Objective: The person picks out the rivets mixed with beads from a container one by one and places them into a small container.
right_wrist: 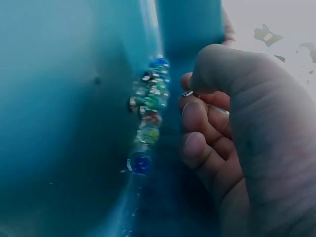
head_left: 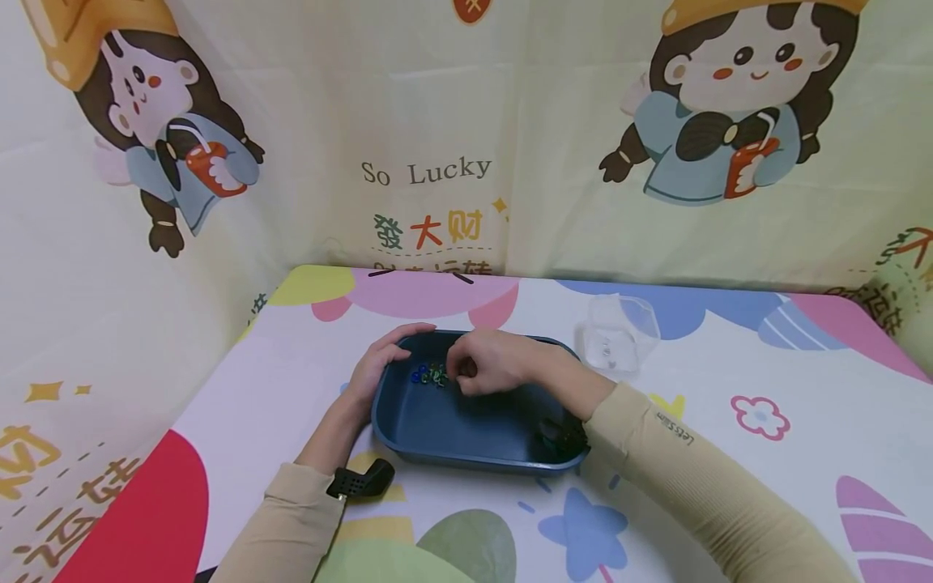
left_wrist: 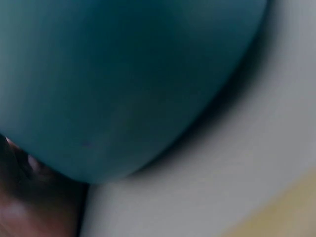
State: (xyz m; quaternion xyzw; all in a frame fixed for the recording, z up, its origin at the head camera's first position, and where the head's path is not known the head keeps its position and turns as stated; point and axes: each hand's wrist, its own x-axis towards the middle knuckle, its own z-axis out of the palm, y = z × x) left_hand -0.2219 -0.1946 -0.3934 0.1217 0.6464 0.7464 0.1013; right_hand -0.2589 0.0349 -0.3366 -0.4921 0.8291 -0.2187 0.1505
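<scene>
A dark blue tray [head_left: 459, 433] stands on the table. Several small glass marbles [head_left: 430, 375], blue, green and clear, lie inside it toward the far left; in the right wrist view these marbles [right_wrist: 150, 118] form a line along the tray's inner edge. My left hand [head_left: 377, 368] grips the rim at the far left corner. Over the tray, just right of the marbles, my right hand [head_left: 496, 362] has curled fingers. Between its thumb and index finger it pinches a small shiny thing [right_wrist: 187, 94], mostly hidden, its kind unclear. Mainly the blurred tray wall [left_wrist: 123, 89] fills the left wrist view.
A clear plastic box [head_left: 619, 336] stands beyond the tray's far right corner. Black wrist cameras sit on both wrists, the left camera [head_left: 360, 479] outside the tray's near left corner. A printed cloth [head_left: 437, 121] hangs behind the table.
</scene>
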